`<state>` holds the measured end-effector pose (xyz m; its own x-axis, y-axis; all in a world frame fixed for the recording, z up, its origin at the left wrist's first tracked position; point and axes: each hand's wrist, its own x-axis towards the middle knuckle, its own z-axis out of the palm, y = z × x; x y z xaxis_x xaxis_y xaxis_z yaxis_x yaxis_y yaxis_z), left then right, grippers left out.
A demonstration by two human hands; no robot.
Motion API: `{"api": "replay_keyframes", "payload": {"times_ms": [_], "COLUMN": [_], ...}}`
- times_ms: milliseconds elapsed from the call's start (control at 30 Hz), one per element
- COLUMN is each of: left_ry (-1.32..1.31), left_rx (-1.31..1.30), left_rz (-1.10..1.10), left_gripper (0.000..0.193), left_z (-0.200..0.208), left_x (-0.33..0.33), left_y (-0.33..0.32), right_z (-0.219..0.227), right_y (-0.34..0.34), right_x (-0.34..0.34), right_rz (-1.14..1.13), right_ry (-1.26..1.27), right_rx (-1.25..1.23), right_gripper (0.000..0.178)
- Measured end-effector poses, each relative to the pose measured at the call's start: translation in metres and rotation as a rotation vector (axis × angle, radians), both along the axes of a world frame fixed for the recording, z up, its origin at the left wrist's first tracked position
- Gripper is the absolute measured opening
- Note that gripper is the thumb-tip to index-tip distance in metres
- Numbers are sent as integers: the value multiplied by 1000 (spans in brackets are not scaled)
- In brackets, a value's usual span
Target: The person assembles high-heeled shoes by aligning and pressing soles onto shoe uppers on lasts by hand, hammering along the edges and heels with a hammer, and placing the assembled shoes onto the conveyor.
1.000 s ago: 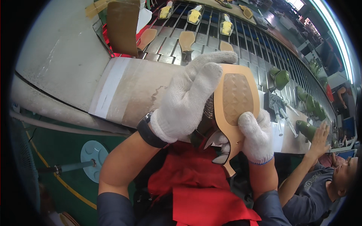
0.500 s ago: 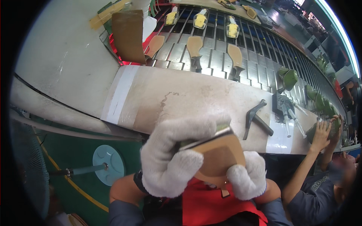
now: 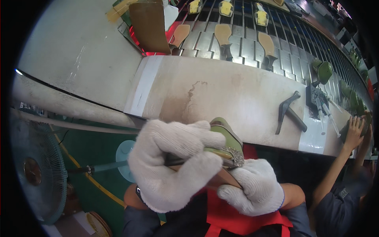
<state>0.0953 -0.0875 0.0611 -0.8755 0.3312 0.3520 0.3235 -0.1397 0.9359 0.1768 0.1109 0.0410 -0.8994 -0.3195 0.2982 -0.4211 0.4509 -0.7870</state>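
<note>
A long pale workbench (image 3: 221,94) runs across the top, with a moving belt (image 3: 244,43) of tan shoe soles (image 3: 223,33) behind it. A fan (image 3: 37,170) stands low on the left. Close to the person's body, the left hand (image 3: 173,164) in a white glove is wrapped tight around a green shoe (image 3: 227,138) with a sparkly strip. The right hand (image 3: 254,185), also gloved, is closed under the shoe and holds it from below. A hammer (image 3: 288,112) lies on the bench, well apart. Another person's hand (image 3: 354,132) rests at the bench's right end.
</note>
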Motion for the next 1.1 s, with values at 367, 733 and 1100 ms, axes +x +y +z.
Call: {"api": "replay_keyframes", "payload": {"times_ms": [367, 733, 1100], "left_ry": [131, 341, -17], "left_rx": [1, -284, 110], "left_rz": [271, 355, -322], "left_gripper": [28, 20, 25], "left_z": [-25, -13, 4], "left_x": [-18, -23, -43], "left_y": [-21, -19, 31], "right_z": [-19, -17, 56], "right_y": [-4, -17, 31], "right_x": [-24, -24, -42], "right_rz": [-120, -178, -192], "right_ry": [81, 88, 0], "right_rx": [-102, -143, -77], "right_gripper": [23, 22, 72]}}
